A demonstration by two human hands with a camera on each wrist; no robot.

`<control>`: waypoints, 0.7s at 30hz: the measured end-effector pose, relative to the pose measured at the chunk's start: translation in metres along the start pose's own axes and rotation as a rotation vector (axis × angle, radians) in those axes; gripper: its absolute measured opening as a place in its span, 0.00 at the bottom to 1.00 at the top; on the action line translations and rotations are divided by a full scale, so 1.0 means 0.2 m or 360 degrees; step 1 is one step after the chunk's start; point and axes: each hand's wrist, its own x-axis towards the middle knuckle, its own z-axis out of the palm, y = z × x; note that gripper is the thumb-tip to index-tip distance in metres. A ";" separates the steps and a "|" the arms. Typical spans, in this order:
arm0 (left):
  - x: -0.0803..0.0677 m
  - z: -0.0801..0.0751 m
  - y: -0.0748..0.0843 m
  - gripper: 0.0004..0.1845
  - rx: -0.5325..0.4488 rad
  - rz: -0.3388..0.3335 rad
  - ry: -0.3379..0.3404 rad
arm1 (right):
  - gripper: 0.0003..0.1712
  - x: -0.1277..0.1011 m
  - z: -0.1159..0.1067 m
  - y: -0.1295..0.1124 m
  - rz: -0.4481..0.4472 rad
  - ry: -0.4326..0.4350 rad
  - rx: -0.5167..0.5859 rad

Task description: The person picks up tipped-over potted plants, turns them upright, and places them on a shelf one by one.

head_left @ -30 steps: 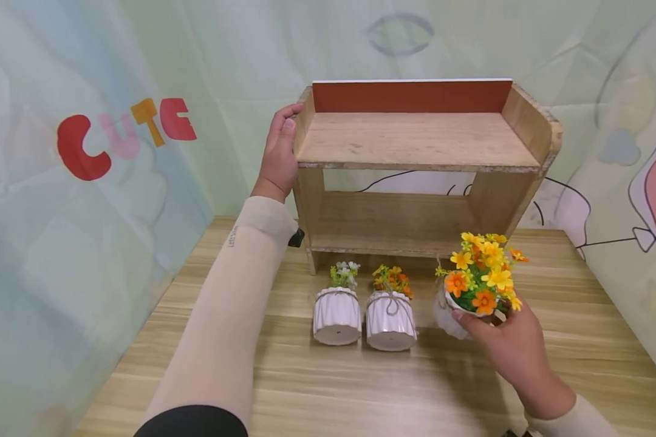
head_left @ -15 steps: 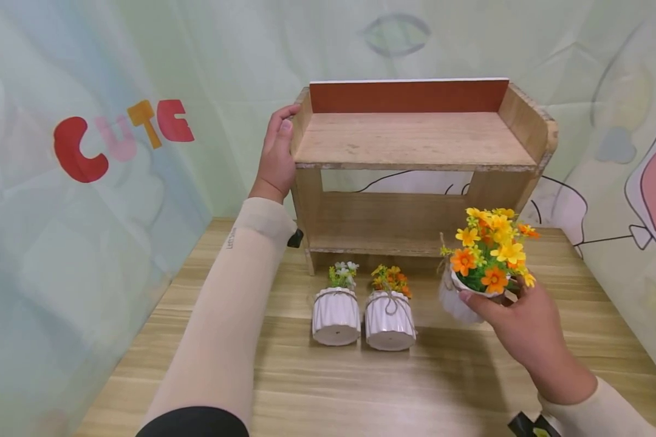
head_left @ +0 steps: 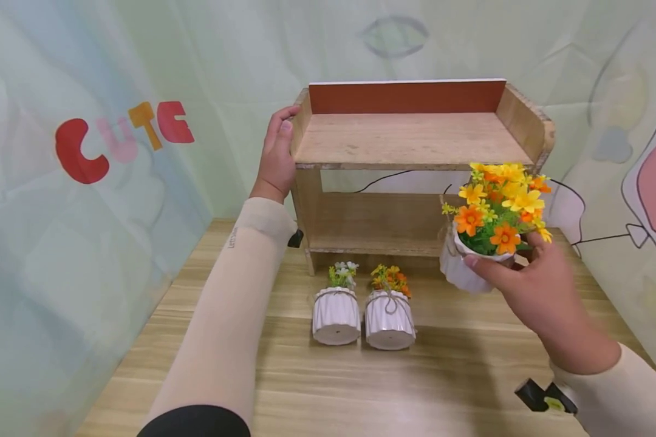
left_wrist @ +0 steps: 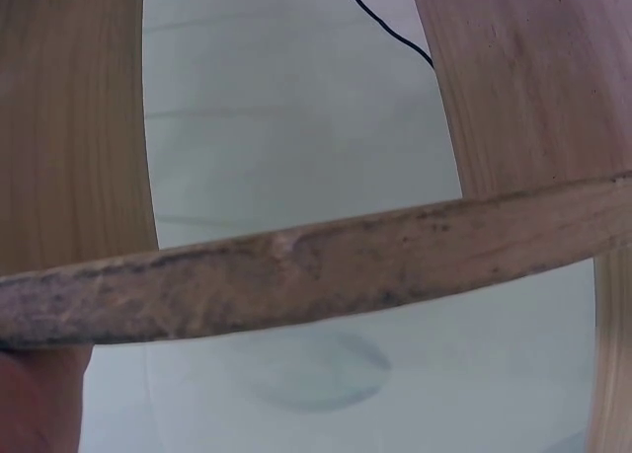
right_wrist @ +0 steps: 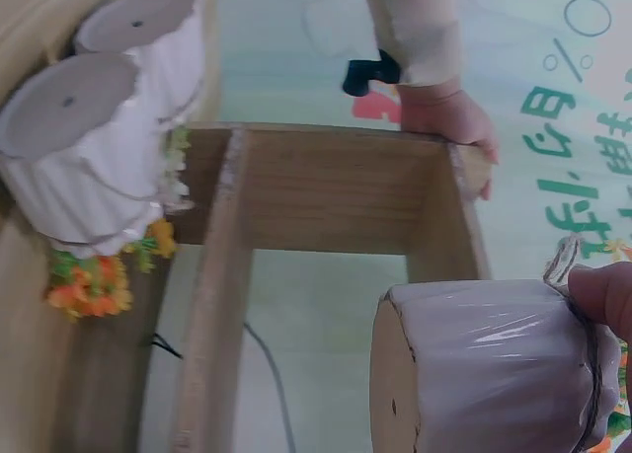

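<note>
My right hand (head_left: 557,297) grips a white ribbed flowerpot (head_left: 459,267) near its rim, with the thumb in front. Yellow and orange flowers (head_left: 503,203) fill it. The pot is held above the table, before the right side of a two-tier wooden shelf (head_left: 410,139). In the right wrist view the pot's flat base (right_wrist: 395,374) with a small hole shows. My left hand (head_left: 276,158) holds the shelf's left side panel (head_left: 302,118) at the top; the right wrist view shows its fingers bent over the edge (right_wrist: 464,157).
Two more white pots lie on their sides on the wooden table (head_left: 328,394), bases toward me: one with white flowers (head_left: 336,315), one with orange flowers (head_left: 390,321). Behind the shelf hangs a printed backdrop (head_left: 240,60).
My right hand has raised the potted flowers from near the table to the height of the shelf's lower tier, slightly rightward. The left hand stays on the side panel.
</note>
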 end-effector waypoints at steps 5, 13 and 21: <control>0.01 0.00 0.00 0.26 -0.0005 0.0012 0.0009 | 0.48 0.06 -0.05 -0.09 0.0073 0.0009 -0.0042; 0.01 0.00 0.00 0.26 0.0013 -0.0020 0.0009 | 0.49 0.13 -0.13 -0.22 0.0110 0.0064 -0.0075; 0.00 0.00 -0.01 0.25 0.0013 -0.0021 0.0002 | 0.41 0.22 -0.19 -0.32 0.0037 0.0165 -0.0030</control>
